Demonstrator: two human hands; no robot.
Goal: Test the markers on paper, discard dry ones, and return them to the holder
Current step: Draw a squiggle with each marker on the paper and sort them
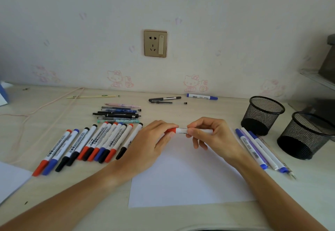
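hard to see: marker (183, 130) label mostly sitting behind the right fingers, print too small to read anyway
also hidden: cap end disappearing into the left fist, so no telling whether it's coming off or staying seated
cut off: grey thing at the far right edge, blue thing at the far left edge, both only partly showing
left hand (154, 142): curling round the red cap, thumb and fingers wrapping it tight
right hand (210, 136): pinching the white barrel, thumb on the near side, index and middle fingers on top, other fingers hanging loose under it
marker: being held level between both hands, hovering over the top edge of the paper (190, 181), not touching it
paper: lying flat on the desk (163, 218) right in front, no visible marks on it
row (87, 145): whiteboard markers lying side by side left of the paper, red, blue and black caps pointing toward the camera
pens (117, 114): thinner ones stacking up in a bunch behind that row
right pile (259, 149): a few blue and purple capped ones lying just right of the paper, angling toward the holders
holders (262, 114): two black mesh cups sitting at the right, looking empty from here
back of desk: blue marker (202, 96) and a dark pen (164, 98) lying near the wall, well apart from the rest
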